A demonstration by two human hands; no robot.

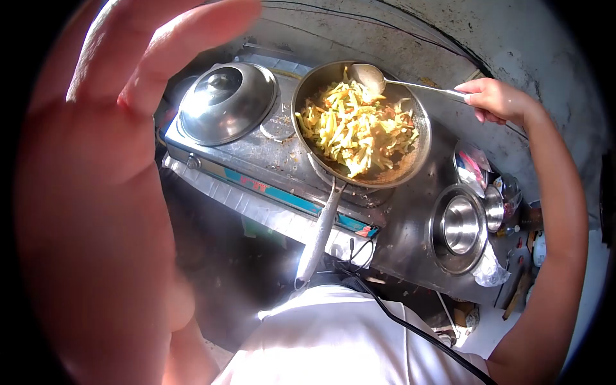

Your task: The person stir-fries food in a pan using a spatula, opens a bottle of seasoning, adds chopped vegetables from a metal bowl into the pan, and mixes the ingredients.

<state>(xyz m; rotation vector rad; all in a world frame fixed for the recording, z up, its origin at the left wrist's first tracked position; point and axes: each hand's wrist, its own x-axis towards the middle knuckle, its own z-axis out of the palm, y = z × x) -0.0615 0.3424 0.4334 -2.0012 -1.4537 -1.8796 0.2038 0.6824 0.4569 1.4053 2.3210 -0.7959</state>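
My right hand (494, 101) is closed around the pale handle end of a metal ladle (420, 85). The ladle's round head rests at the far edge of the food in a frying pan (423, 151). Chopped yellow-green vegetables (356, 131) with reddish bits fill much of the pan. Its long grey handle (319, 234) points back toward my body, with no hand on it. Very close to the camera, my left hand (102, 186) is raised at the left, its fingers stretched and apart. Nothing shows in it, though its fingertips are partly cut off.
A gas stove (256, 157) carries the pan on its right side and a domed metal lid (228, 106) on its left. Stacked steel bowls (461, 224) and plastic bags (491, 266) stand at the right. A black cable (398, 317) crosses my white shirt (321, 346).
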